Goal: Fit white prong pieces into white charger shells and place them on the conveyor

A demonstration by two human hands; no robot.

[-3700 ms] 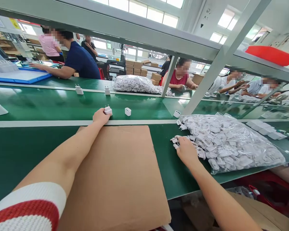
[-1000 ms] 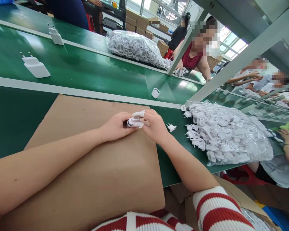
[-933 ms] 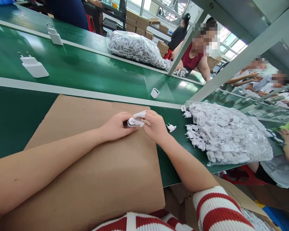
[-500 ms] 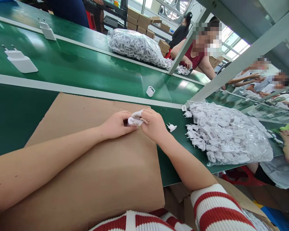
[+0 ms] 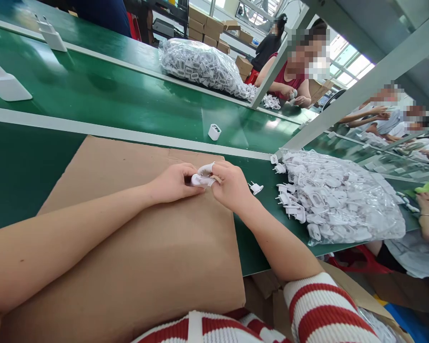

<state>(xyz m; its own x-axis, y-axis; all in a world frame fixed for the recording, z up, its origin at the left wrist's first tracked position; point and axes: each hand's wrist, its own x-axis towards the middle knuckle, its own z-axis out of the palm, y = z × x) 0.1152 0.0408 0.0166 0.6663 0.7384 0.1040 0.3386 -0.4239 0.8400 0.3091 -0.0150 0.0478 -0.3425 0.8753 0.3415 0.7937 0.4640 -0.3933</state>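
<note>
Over the cardboard sheet [image 5: 157,252], my left hand [image 5: 173,184] is closed around one end of a small white plug charger [image 5: 196,180], mostly hidden by the fingers. From the other side my right hand [image 5: 233,186] meets it, thumb and forefinger, in white finger covers, pinching at its edge. A loose white plug piece with pins [image 5: 256,188] lies just right of my right hand. Farther right, a clear plastic bag [image 5: 346,200] full of white plug pieces lies on its side, several spilling out toward me.
Beyond the cardboard, a green conveyor belt [image 5: 128,102] between pale rails carries a white charger body [image 5: 214,132] and white chargers [image 5: 9,83] at left. A metal post [image 5: 307,128] rises beside the bag. Across the belt, a co-worker in red [image 5: 300,78] sits by another bag [image 5: 203,64].
The chargers on the belt have slid to the left. My hands keep their hold, with barely any shift. The co-worker in red has brought both hands together around a small white piece.
</note>
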